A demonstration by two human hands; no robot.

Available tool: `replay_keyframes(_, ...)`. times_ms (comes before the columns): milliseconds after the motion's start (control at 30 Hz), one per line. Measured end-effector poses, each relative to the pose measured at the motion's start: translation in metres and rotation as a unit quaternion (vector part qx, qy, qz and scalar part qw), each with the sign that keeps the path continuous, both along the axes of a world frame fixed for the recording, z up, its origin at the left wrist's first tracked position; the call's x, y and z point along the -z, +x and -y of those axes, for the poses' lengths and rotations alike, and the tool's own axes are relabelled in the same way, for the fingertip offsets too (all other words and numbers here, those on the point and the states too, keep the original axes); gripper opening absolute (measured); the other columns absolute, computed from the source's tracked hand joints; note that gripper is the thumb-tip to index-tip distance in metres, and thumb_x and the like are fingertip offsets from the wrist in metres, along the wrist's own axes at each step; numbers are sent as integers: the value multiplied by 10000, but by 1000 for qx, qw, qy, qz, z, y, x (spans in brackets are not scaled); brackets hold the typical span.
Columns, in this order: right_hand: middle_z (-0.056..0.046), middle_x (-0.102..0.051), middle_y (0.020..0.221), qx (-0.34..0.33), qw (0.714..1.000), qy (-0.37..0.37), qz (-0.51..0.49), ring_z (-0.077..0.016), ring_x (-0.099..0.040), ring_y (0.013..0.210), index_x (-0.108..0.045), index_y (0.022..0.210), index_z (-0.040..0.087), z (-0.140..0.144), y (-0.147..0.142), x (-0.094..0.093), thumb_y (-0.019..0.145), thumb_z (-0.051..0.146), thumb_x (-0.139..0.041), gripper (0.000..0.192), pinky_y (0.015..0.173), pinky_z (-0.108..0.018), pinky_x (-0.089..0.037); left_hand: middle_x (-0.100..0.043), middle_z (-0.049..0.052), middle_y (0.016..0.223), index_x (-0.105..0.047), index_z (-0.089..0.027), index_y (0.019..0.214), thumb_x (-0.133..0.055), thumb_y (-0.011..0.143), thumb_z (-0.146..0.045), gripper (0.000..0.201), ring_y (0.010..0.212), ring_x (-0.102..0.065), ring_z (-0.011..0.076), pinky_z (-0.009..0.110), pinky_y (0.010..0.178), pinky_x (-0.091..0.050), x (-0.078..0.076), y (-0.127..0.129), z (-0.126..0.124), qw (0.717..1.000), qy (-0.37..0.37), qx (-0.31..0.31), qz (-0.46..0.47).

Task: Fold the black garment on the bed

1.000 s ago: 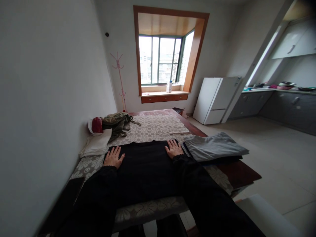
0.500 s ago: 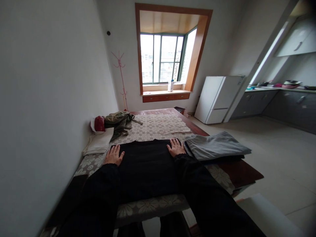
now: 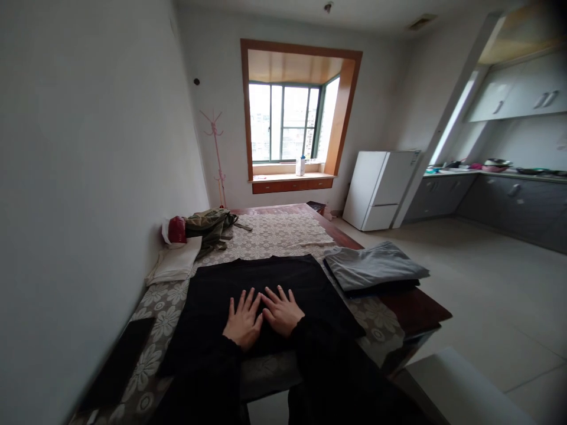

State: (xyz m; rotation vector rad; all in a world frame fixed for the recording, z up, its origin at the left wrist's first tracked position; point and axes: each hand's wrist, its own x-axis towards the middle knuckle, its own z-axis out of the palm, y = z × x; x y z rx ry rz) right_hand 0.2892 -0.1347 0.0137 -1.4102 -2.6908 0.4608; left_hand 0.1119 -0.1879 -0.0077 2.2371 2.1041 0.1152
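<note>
Black garment spread flat on the table, both our hands pressing its middle.

The table [image 3: 411, 307], under a lace floral cloth [image 3: 274, 233], carries the black garment [image 3: 261, 289] near its front edge, laid wide and smooth. We judge the flattening mostly done, with folding not yet begun. A folded grey garment [image 3: 372, 265] already sits by the right edge; an olive jacket [image 3: 212, 225] and folded white cloth [image 3: 175, 265] wait along the left edge. Our left hand [image 3: 243, 323] and right hand [image 3: 281, 311] lie side by side, touching, fingers spread flat, gripping nothing.
</note>
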Motion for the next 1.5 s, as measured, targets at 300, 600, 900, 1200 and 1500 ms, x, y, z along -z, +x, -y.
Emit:
replay_keyframes(300, 2, -289, 1680, 25, 993, 98, -59, -248, -222, 1568, -331, 1613, 262, 48, -1, 16, 1056, 368, -296, 568, 1285, -498, -106, -365, 47, 1656, -369, -188, 1594, -348, 989, -264, 611, 1555, -290, 260, 511, 1266, -271, 3, 22, 35, 991, 126, 35, -13)
replay_keyframes(600, 26, -312, 1669, 57, 984, 156, -62, -239, -263, 1554, -361, 1601, 270, 39, 25, 30, 1023, 314, -371, 580, 1281, -496, -117, -423, 26, 1624, -436, -218, 1560, -356, 1009, -284, 561, 1505, -396, 242, 501, 1249, -299, -2, -8, 45, 989, 146, -4, -24)
replay_keyframes(900, -49, -405, 1629, 163, 959, 230, 9, -268, -361, 1508, -444, 1563, 189, 15, 107, 37, 1021, 303, -335, 564, 1240, -494, -223, -459, 89, 1610, -453, -155, 1550, -335, 1011, -418, 612, 1507, -386, 293, 511, 1243, -277, -5, -78, 77, 982, 141, -120, -38)
replay_keyframes(1200, -84, -468, 1596, 210, 940, 268, 9, -252, -387, 1489, -449, 1555, 141, 14, 159, 56, 1021, 382, -309, 602, 1220, -443, -291, -436, 133, 1621, -429, -114, 1559, -291, 998, -456, 672, 1493, -395, 339, 559, 1200, -323, 0, -100, 105, 968, 151, -195, -50)
replay_keyframes(1500, -60, -477, 1594, 214, 935, 283, -7, -261, -410, 1475, -381, 1595, 206, 37, 193, 72, 1031, 453, -303, 621, 1226, -464, -286, -493, 83, 1593, -417, -270, 1577, -331, 992, -373, 600, 1516, -365, 325, 606, 1224, -273, 16, -118, 152, 971, 200, -131, -15)
